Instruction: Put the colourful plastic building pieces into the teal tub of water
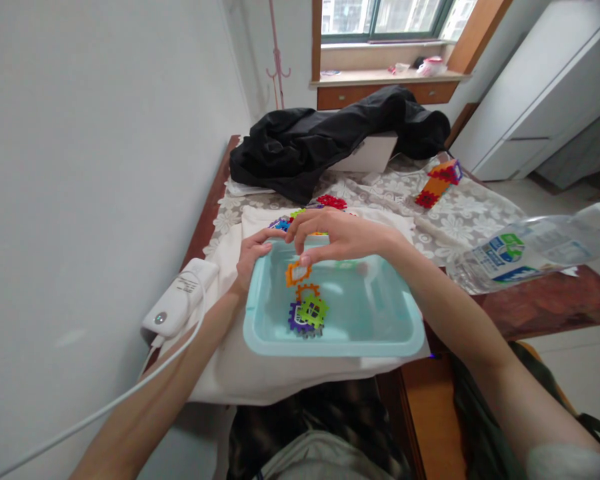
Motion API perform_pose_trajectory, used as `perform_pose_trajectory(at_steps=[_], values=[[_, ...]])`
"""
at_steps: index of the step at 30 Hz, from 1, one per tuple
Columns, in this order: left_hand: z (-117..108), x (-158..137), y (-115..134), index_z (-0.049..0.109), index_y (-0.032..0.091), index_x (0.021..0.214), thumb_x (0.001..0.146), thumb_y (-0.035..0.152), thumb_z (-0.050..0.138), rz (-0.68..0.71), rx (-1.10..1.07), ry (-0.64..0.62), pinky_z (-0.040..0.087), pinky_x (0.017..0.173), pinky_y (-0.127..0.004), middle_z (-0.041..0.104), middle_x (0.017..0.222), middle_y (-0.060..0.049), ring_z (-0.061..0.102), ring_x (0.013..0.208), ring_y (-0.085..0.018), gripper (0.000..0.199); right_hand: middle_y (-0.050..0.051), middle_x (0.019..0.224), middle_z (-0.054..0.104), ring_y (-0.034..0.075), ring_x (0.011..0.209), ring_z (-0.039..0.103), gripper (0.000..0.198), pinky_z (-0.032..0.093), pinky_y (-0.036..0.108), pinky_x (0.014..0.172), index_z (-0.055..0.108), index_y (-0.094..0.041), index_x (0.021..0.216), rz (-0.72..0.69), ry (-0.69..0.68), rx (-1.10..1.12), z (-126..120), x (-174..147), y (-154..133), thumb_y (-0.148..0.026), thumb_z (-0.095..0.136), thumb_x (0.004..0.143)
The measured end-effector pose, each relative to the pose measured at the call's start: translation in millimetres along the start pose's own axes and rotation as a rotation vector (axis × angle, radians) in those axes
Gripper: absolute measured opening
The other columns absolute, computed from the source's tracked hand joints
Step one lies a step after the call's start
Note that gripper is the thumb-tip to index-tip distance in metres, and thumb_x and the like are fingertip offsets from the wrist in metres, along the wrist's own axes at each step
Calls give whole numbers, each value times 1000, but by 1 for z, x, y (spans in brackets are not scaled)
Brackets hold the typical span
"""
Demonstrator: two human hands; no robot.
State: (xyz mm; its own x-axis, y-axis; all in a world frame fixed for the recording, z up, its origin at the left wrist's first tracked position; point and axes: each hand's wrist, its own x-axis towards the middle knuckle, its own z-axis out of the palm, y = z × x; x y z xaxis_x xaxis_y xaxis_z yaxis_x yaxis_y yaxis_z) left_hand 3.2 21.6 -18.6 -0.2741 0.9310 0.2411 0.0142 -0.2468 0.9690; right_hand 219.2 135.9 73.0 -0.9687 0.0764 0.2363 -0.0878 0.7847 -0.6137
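A light-blue plastic basin (330, 348) stands in front of me on a white cloth. My left hand (254, 255) grips its far left corner, fingers bent over the rim. Above the basin, my right hand (337, 233) reaches in from the right with curled fingers. An orange interlocking toy piece (298, 274) hangs at its thumb and fingertips, over the inside of the basin. On the basin's floor lie another orange piece (308, 291), a green window-shaped piece (313, 311) and a purple piece (300, 319), partly overlapping. More colourful pieces, including a red one (332, 201), lie behind the basin, partly hidden by my right hand.
An orange and red assembled toy (437, 183) stands at the table's right. Nearer is a clear plastic bottle (525, 250). A white power bank (180, 298) with a cable sits left. Black fabric (300, 143) covers a white box (367, 155) at the back.
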Motion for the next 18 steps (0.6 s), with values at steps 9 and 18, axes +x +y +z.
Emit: perform_pose_trajectory(at_steps=[9,18], values=[[2,-2,8,86,16,87,68,38,69,-78,-40,4,53,70,-33,79,86,-8,66,78,-24,33,15,131,75,29,120,68,36,50,38,104,73,-18,130,409,152,-348,-1,-5,57,-40,55,108],[1,-5,7,87,19,90,77,34,66,-46,19,2,54,82,-34,82,99,-8,69,94,-28,30,8,144,75,27,124,73,35,55,36,104,78,-28,133,500,-111,-433,1,-14,81,-40,52,111]])
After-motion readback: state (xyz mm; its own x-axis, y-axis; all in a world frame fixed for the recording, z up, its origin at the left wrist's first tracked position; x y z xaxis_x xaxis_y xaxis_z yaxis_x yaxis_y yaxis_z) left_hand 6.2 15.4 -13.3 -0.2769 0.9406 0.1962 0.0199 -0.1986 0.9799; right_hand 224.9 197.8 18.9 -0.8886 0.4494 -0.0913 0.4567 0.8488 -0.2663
